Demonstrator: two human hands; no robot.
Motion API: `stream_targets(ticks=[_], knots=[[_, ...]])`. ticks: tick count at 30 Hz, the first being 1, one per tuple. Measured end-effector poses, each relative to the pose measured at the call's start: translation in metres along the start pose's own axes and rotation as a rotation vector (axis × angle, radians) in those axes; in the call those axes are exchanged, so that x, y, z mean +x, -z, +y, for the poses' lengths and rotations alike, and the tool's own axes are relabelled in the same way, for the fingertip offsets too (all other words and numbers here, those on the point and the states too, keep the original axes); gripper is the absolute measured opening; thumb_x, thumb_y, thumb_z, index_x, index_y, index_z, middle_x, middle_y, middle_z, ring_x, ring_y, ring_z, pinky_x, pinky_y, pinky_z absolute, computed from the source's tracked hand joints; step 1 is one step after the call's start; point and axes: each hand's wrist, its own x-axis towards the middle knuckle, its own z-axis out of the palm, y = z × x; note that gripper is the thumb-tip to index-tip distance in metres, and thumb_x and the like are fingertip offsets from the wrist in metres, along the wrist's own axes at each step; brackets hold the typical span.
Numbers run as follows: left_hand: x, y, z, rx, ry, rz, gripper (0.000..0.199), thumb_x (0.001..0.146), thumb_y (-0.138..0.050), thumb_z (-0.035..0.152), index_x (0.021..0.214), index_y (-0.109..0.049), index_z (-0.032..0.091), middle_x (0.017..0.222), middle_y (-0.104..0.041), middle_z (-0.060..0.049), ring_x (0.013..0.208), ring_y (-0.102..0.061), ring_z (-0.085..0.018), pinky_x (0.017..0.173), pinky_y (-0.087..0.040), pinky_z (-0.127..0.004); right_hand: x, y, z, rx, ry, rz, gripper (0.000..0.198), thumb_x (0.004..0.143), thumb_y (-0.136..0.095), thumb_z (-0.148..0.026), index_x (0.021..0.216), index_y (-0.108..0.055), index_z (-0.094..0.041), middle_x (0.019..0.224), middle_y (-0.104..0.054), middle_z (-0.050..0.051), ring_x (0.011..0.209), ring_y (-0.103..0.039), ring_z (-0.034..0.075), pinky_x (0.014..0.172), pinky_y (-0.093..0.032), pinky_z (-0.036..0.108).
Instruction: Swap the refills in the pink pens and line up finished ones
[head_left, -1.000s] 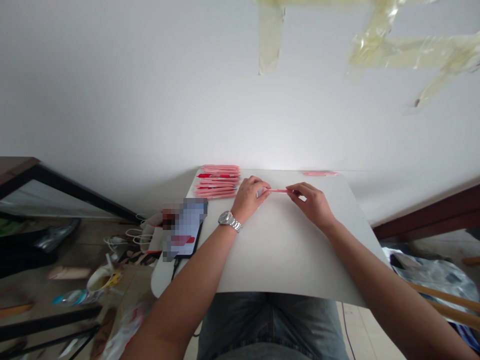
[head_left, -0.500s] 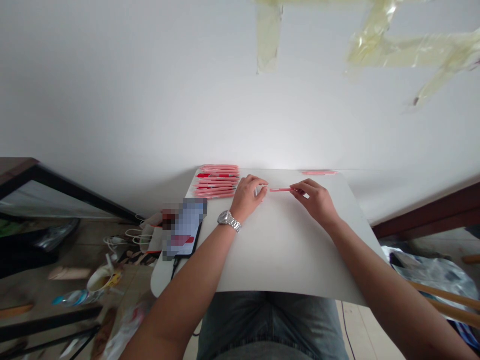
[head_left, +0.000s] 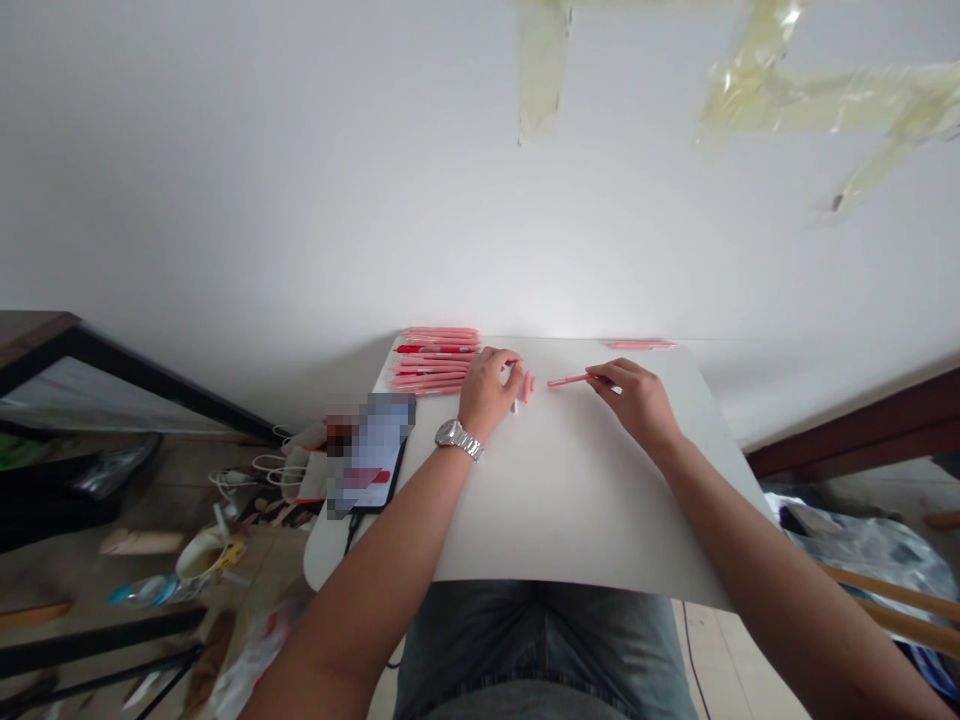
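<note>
A slim pink pen barrel [head_left: 568, 380] points left from the pinched fingers of my right hand [head_left: 636, 397]. My left hand [head_left: 486, 392], with a metal watch [head_left: 459, 437] on its wrist, is close to the right end of the pen stack. Its thumb and forefinger are drawn together; whatever may be between them is too small to make out. Small pink pieces [head_left: 528, 387] lie on the table just right of this hand, with a small white piece [head_left: 514, 407] beside them. Several pink and red pens [head_left: 435, 365] form the stack at the table's back left.
One pink pen [head_left: 642, 345] lies along the back edge of the white table [head_left: 577, 500], against the wall. A phone [head_left: 371, 455] with a cable rests at the left edge. On the floor at left are a cup [head_left: 201, 555] and a bottle [head_left: 146, 591].
My left hand has drawn back slightly left, its fingertips closing, and the small pink pieces now show beside it. My right hand has shifted slightly right, tilting the pen barrel's left end down.
</note>
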Motion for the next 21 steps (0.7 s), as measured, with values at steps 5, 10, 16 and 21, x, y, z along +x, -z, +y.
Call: stream_targets(ticks=[5,10,16,21], knots=[[0.0002,-0.0003,-0.0003,0.007,0.013,0.003,0.010,0.098,-0.057,0.021,0.095,-0.067,0.022,0.100,-0.068,-0.005,0.095,-0.062,-0.020,0.089,-0.050,-0.035,0.0012,-0.0010,-0.0016,-0.012,-0.017,0.018,0.021,0.099,-0.060,-0.034,0.107,-0.077,-0.022,0.099,-0.073,0.009,0.080,-0.070,0.023,0.075,-0.056,0.037],[0.0007,-0.0005,0.0000,0.005,0.016,0.005,0.010,0.097,-0.057,0.021,0.095,-0.067,0.022,0.099,-0.068,-0.005,0.094,-0.062,-0.019,0.089,-0.051,-0.035,0.0017,-0.0031,-0.0024,-0.011,-0.006,0.022,0.020,0.099,-0.060,-0.033,0.106,-0.076,-0.022,0.099,-0.072,0.008,0.077,-0.069,0.021,0.073,-0.055,0.036],[0.0002,-0.0001,-0.0006,0.004,0.018,0.001,0.010,0.098,-0.058,0.022,0.095,-0.067,0.022,0.100,-0.068,-0.005,0.094,-0.062,-0.019,0.090,-0.051,-0.035,0.0017,-0.0037,-0.0052,-0.003,0.014,0.043,0.023,0.101,-0.057,-0.035,0.110,-0.075,-0.023,0.102,-0.071,0.009,0.080,-0.070,0.020,0.074,-0.056,0.035],[-0.0003,0.0006,-0.0004,0.009,0.004,-0.017,0.012,0.099,-0.057,0.024,0.096,-0.068,0.022,0.100,-0.067,-0.006,0.096,-0.062,-0.020,0.092,-0.050,-0.036,0.0027,-0.0024,-0.0098,-0.016,0.003,0.046,0.026,0.101,-0.055,-0.037,0.111,-0.075,-0.023,0.104,-0.072,0.010,0.081,-0.071,0.022,0.075,-0.057,0.036]])
